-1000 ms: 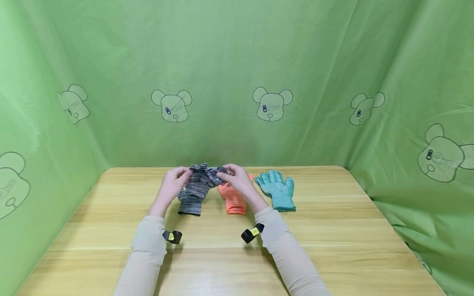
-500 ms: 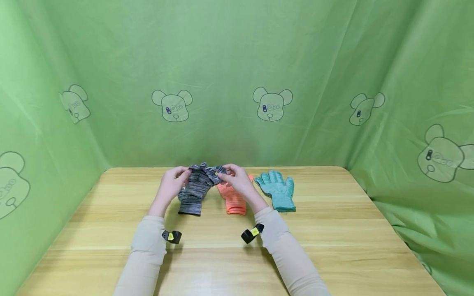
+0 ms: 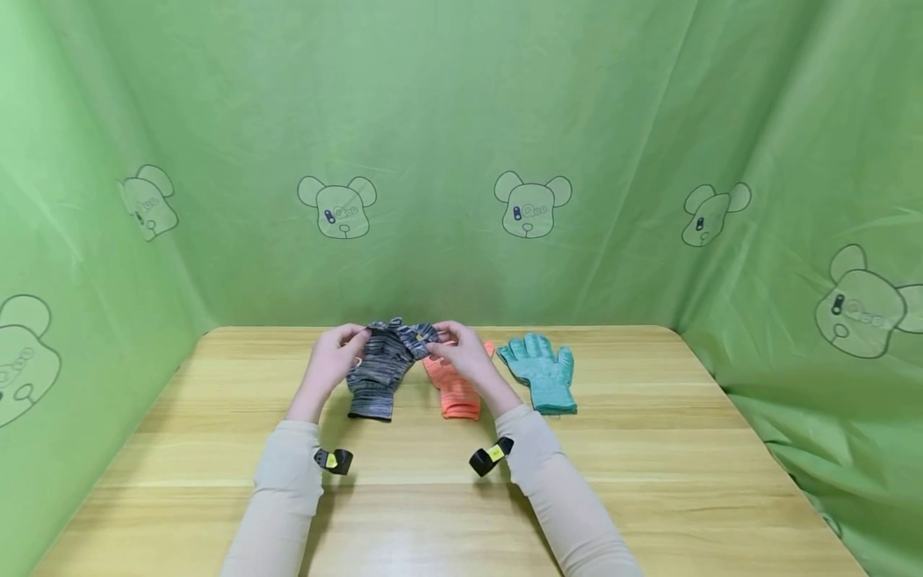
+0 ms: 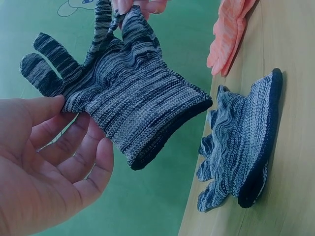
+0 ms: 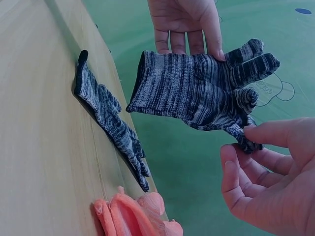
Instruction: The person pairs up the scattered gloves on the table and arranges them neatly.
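A grey-and-black striped knit glove (image 4: 133, 98) is held up off the table between both hands. My left hand (image 3: 334, 353) pinches its edge near the base of two fingers, thumb in front and fingertips behind. The right hand (image 3: 461, 349) pinches a bunched finger end of the same glove between thumb and fingertips, clearest in the right wrist view. Its dark-edged cuff hangs free. Below it a matching striped glove (image 5: 110, 118) lies on the table, partly covered by the held one in the head view. An orange glove (image 3: 458, 393) lies beside it, partly behind my right hand.
A teal glove (image 3: 546, 377) lies flat to the right of the orange one, fingers pointing to the far edge. The wooden table (image 3: 404, 521) ends at a green curtain (image 3: 433, 272) with bear-head prints, which also rises on both sides.
The held glove's right part has turned and spread slightly, and my right fingers have shifted a little on it. Both arms and the gloves on the table stay nearly still.
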{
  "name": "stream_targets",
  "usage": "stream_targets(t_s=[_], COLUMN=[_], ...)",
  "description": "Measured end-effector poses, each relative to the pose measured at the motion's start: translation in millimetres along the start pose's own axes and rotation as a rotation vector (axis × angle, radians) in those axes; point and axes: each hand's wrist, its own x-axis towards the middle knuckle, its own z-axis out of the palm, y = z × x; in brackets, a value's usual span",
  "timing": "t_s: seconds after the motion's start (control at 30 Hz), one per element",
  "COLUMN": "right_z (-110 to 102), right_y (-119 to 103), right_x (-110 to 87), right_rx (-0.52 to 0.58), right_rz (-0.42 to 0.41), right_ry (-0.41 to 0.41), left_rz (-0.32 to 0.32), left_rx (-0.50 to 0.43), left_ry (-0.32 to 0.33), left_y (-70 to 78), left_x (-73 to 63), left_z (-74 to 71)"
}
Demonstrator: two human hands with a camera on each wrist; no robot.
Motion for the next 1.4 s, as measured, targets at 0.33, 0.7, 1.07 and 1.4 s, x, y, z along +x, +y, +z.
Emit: stream_targets(t_s=[0.33,0.7,1.07,1.4], right_z=[2.4,3.6,4.7,4.9], right_y=[3.2,5.2,2.7,0.4], right_x=[0.5,-0.1,-0.2,-1.0], right_rx=[0.005,0.019,0.033,0.061], right_rz=[-0.008,-0.010,-0.013,-0.021], right_ry=[0.002,0.004,0.020,0.006], left_rz=[-0.011,-0.038,-0.063,-0.088], left_rx=[-0.003,-0.063,-0.118,-0.110], left_ry=[-0.001,-0.007,0.006,0.049], left_y=[-0.8,-5.0,-2.6,-0.6], left_x=[0.2,1.5,2.2,0.6], left_z=[-1.7,-1.1,-2.4,-4.7])
